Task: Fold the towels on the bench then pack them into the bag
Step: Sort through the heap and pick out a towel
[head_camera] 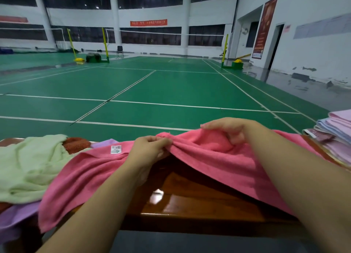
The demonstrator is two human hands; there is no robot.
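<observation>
Bare forearms reach over glossy wooden bench (199,201). Left hand (150,148) pinches bunched pink towel (209,157), fingers curled. Right hand (228,129) grips raised fold, fingertips buried in cloth. Folded stack (336,134) beyond right hand, cut off by frame edge. Bag unseen.

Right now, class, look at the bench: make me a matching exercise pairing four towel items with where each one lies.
Things:
1. pink towel
2. green towel
3. purple towel
4. folded stack

Places:
A. far right of the bench
B. held up by both hands
C. bottom left, under other towels
D. crumpled at the left

Pairs: 1-B, 2-D, 3-C, 4-A
</observation>
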